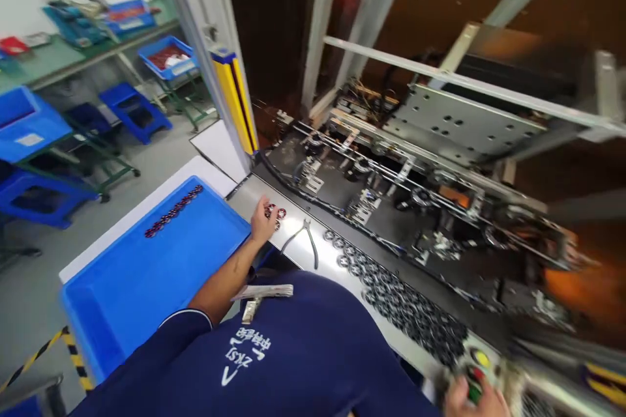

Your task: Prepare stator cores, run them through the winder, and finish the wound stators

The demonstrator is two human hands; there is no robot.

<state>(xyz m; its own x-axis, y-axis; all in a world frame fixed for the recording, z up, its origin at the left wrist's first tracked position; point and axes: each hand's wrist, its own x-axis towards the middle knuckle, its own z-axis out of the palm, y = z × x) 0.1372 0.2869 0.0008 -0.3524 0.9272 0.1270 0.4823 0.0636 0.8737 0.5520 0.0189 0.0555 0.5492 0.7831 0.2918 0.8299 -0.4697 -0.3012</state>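
Small dark red rings (281, 213) lie on the metal ledge (294, 251), and my left hand (263, 220) reaches over them, its fingertips at one ring; whether it grips it is unclear. Pliers (307, 234) rest with handles spread just right of these rings. Many black rings (405, 303) cover the ledge further right. At the lower right, my right hand (472, 399) is blurred beside a control panel with a yellow button (480, 358) and a green and red part between its fingers.
A blue tray (161, 287) with a row of dark red rings (173, 210) stands left of the ledge. Machinery (391, 182) runs behind the ledge. A yellow sensor post (235, 101) rises at its left end. Blue stools (134, 111) and benches stand further left.
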